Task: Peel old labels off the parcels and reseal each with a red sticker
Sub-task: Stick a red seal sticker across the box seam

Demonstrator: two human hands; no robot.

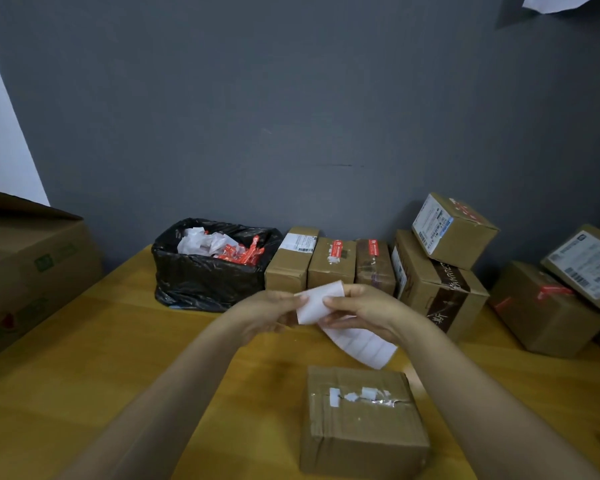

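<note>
We pinch a white paper strip [321,303] between our left hand [274,311] and our right hand [361,306], up over the table [118,341]. The box in front of us [361,431] has only small white bits [368,393] of label left and nothing red on it yet. At the back, two boxes [331,271] wear red stickers [336,249]. The boxes on the right [465,240] have labels on, so we think lots is left.

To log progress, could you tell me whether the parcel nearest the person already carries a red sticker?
No, the nearest parcel shows only torn white label scraps along its taped seam, with no red on it.
</note>
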